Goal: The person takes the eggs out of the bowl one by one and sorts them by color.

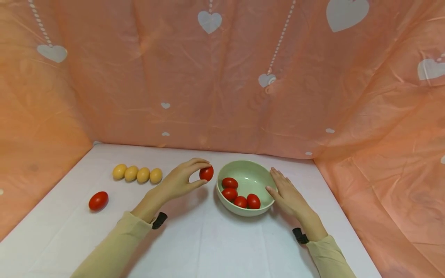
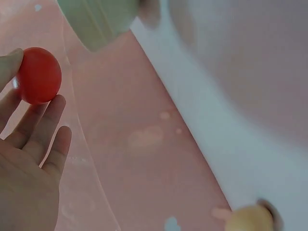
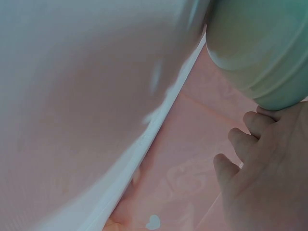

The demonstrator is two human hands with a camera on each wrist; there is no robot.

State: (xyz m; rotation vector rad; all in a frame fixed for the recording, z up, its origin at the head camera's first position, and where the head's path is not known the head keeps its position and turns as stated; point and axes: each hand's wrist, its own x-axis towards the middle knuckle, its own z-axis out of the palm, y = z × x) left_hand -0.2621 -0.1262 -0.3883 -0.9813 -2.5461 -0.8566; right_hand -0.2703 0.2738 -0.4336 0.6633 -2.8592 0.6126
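Note:
My left hand (image 1: 180, 179) pinches a red egg (image 1: 206, 173) between thumb and fingertips, just left of the bowl's rim. The left wrist view shows this red egg (image 2: 39, 75) at the tips of the thumb and fingers. A pale green bowl (image 1: 243, 212) stands on the table, with several red eggs (image 1: 230, 194) in its left and near part. My right hand (image 1: 290, 196) rests against the bowl's right side, fingers straight, thumb at the rim. In the right wrist view, the fingers (image 3: 243, 144) lie by the bowl's outer wall (image 3: 260, 53); the thumb is hidden there.
Several yellow eggs (image 1: 143, 175) lie in a row at the back left of the white table (image 1: 222, 247). Nearer the left edge lies one red egg (image 1: 99, 201). An orange cloth (image 1: 215, 96) with hearts hangs behind and on both sides.

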